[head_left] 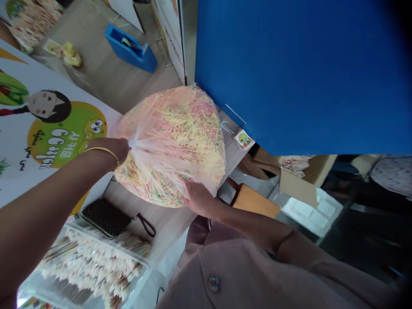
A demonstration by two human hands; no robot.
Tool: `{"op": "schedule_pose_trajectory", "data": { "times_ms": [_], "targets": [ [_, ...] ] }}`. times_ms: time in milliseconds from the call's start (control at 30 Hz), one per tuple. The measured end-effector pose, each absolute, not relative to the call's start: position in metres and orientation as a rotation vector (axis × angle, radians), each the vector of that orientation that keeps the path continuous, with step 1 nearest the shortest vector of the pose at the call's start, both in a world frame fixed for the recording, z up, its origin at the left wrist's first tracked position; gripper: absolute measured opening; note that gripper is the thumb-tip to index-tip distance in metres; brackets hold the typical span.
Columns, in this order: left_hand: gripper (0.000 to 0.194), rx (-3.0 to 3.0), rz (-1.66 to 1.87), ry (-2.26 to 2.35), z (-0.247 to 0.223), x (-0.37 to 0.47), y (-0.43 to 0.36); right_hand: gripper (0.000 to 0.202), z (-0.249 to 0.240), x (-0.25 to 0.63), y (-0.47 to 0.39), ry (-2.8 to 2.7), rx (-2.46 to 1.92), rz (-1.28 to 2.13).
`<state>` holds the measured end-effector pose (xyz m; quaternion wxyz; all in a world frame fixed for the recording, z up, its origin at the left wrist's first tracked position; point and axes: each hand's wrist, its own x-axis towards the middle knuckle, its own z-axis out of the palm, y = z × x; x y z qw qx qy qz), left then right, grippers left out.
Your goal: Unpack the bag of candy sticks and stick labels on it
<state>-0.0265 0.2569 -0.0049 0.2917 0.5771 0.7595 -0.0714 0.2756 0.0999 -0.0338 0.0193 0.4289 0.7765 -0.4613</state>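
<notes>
A big clear plastic bag (193, 133) stuffed with thin pink, yellow and some green shredded strips lies on a grey wood-look table. At its gathered neck, my left hand (117, 150) is closed tightly on the twisted plastic. A gold bracelet circles that wrist. My right hand (198, 197) holds the near side of the bag, its fingertips pressed to the plastic and partly hidden.
Behind the bag sits a blue tape dispenser (130, 48). A printed white board (19, 171) stands left, a blue panel (299, 73) right. Nearer are a dark wallet (107, 216) and a clear bin (146, 268) of pale packed items. Open cartons (298, 186) lie right.
</notes>
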Motion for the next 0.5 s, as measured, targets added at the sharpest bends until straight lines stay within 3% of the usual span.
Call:
{"op": "schedule_pose_trajectory", "data": {
  "times_ms": [67, 133, 300, 500],
  "targets": [
    [0.048, 1.568, -0.719, 1.98, 0.011, -0.018, 0.247, 0.032, -0.035, 0.259, 0.07, 2.368, 1.123, -1.261],
    [0.055, 1.597, -0.96, 1.91, 0.021, -0.01, 0.239, 0.027, -0.031, 0.248, 0.045, 2.41, 0.927, -1.269],
    [0.055, 1.626, -0.993, 1.957, 0.018, 0.001, 0.222, 0.039, -0.031, 0.247, 0.044, 2.343, 0.89, -1.354],
    [0.05, 1.666, -0.88, 2.019, 0.01, -0.002, 0.212, 0.037, -0.045, 0.28, 0.099, 2.302, 1.487, -1.277]
  ]
}}
